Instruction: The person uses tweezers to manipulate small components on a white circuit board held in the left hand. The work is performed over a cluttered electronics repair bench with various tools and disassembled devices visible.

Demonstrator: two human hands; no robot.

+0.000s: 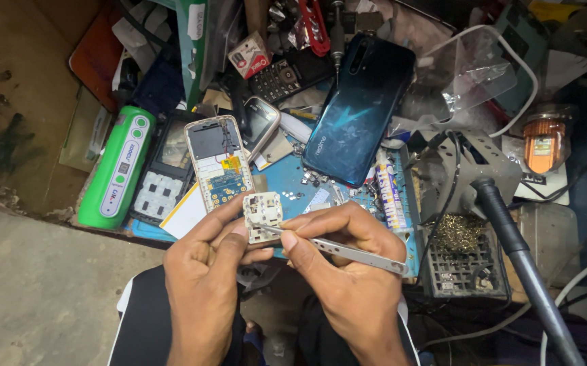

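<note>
**Tweezers at a small white phone part, held over a crowded repair desk**

Left hand (202,271): grip closed on a small white plastic phone part (262,217), pinched between thumb and fingers and held up just in front of the desk (286,183) edge, above the person's lap. The part is squarish, pale, with moulded recesses facing the camera.

Right hand (351,271): grip closed on a pair of metal tweezers (337,247), held like a pen. The tips touch the lower edge of the white part; the shaft runs back to the right across the hand.

Just behind the part, on the blue mat of the desk, lies an opened keypad phone (217,161), its circuit board bare, with a yellow patch and thin red wires showing near the middle. To its left lie a dark phone frame with a white keypad sheet (161,183), then a green cylindrical device (118,168) lying on its side at the desk's left end. Small screws are scattered on the mat near the hands.

Further back, a dark blue smartphone (360,108) rests face down, tilted. To the right stands a soldering iron stand (470,183) with a brass-wool cleaner (457,234) at its base; the black soldering iron handle (517,251) slants out towards the lower right. A clear plastic bag (466,78) and a white cable (520,68) lie behind it.
</note>
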